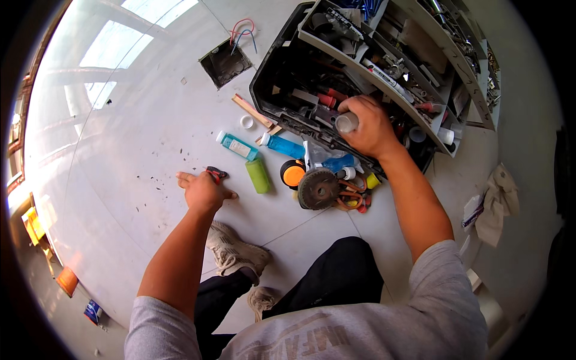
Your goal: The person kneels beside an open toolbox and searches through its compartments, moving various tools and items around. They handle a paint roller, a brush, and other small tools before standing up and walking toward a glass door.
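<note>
The greyish, see-through cylinder [347, 122] is at two o'clock from the middle of the view, above the near rim of the black toolbox [268, 101]. The right hand [371, 131] is closed around it, with its round end toward the person, perhaps because a wrap from the side gives a firm grip. The left hand [203, 191] is low at nine o'clock, thumb and outer finger spread; it touches a red-and-black tool [219, 173], but I cannot tell if the middle fingers close on it. Maybe this arm also supports the leaning body.

Between the hands lie a teal bottle [237, 146], a blue bottle [284, 146], a green piece [258, 176] and a dark disc [318, 189], probably kept there for easy reach. Toward one o'clock, compartment trays [354, 55] fan out, seemingly so that their contents stay visible.
</note>
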Demonstrator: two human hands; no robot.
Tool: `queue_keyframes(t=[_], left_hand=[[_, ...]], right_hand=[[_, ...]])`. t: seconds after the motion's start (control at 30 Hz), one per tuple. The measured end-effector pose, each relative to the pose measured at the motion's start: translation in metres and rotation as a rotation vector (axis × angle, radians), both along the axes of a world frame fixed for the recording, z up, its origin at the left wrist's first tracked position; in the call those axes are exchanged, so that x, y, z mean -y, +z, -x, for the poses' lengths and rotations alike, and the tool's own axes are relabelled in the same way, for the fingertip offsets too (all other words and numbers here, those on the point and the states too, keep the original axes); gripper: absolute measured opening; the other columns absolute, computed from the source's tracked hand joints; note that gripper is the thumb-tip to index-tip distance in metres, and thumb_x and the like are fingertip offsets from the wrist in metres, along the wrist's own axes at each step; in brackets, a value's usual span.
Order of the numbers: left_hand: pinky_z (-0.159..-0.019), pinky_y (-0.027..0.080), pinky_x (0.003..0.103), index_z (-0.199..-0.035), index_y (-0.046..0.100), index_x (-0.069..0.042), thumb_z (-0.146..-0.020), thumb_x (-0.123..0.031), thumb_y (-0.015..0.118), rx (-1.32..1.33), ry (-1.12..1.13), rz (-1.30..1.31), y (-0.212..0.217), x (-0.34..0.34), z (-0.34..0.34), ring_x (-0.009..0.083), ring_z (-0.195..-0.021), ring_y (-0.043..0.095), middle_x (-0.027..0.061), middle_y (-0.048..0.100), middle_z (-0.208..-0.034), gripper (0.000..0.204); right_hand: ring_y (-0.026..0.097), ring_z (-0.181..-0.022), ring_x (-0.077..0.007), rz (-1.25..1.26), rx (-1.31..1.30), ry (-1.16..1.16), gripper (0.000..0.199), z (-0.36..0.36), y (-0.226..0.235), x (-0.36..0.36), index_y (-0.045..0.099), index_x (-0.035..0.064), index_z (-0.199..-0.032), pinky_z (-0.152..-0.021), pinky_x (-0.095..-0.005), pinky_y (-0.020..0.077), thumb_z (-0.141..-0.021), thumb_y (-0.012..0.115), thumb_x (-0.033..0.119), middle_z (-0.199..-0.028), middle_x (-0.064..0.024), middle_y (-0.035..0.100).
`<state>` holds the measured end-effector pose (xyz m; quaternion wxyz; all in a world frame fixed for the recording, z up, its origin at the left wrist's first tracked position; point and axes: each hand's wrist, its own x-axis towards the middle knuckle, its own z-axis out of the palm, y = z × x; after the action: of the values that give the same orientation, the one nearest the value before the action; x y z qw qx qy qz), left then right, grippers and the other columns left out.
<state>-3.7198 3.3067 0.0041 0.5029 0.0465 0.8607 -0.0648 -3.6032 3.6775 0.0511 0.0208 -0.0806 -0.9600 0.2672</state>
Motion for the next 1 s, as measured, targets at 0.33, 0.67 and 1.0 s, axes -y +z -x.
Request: queue_keyframes(t=[0.33,0.67,1.0], left_hand=[[-0.124,0.021,0.065,-0.136,0.070,-0.009,-0.054,-0.053,0.102,-0.032,-0.064,0.081,-0.012,0.004,-0.002,0.0630,-0.153,0.019,0.0512,0.015,-0.161,0.099],[-0.124,0.030,0.055,-0.133,0.071,-0.007,-0.057,-0.049,0.102,-0.015,-0.013,-0.010,-0.005,0.003,-0.003,0.0676,-0.151,0.013,0.0547,0.010,-0.159,0.092],[-0.118,0.041,0.053,-0.134,0.068,-0.002,-0.055,-0.050,0.103,-0.017,-0.071,0.015,-0.014,0.006,-0.003,0.0667,-0.153,0.007,0.0570,0.005,-0.157,0.099]], right_hand=[[0.070,-0.092,-0.0353,0.101,0.182,-0.061,0.050,-0.028,0.056,0.140,0.064,0.0040,-0.116,-0.079,-0.0470,0.0565,-0.071,0.083,0.015,-0.098,-0.0149,0.072],[0.071,-0.104,-0.0352,0.088,0.195,-0.160,0.039,-0.026,0.046,0.128,0.068,-0.0026,-0.121,-0.089,-0.0449,0.0571,-0.091,0.073,0.021,-0.115,-0.0204,0.072],[0.056,-0.134,-0.0406,-0.153,0.374,-0.386,0.051,0.067,-0.060,0.010,0.062,0.0040,-0.137,-0.114,-0.0499,0.0446,-0.098,0.063,0.037,-0.135,-0.0214,0.063]])
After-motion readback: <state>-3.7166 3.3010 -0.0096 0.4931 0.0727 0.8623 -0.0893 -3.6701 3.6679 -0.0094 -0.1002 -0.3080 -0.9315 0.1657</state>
